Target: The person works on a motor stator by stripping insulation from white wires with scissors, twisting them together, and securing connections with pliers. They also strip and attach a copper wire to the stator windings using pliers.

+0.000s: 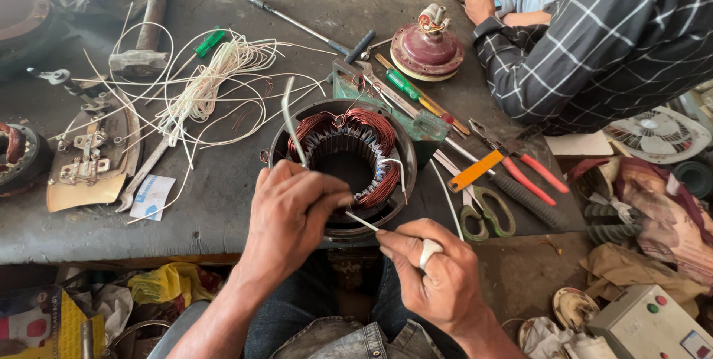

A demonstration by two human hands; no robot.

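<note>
Stator (343,162) at bench's near edge looks heavy and rigid, its copper windings fragile; left hand (291,214) and right hand (438,273) each pinch 1 thin, flexible white strip (362,221) just beside its rim.

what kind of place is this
Likely a motor repair workshop: a stator with copper windings on a grimy workbench, hand tools like pliers, and loose white wire.

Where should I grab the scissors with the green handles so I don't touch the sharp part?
Take the scissors by their green loop handles, reaching from the near table edge, probably with the right hand. The loops lie toward the person, and the blades point away, partly under the orange-handled tool, so draw them back gently.
</note>
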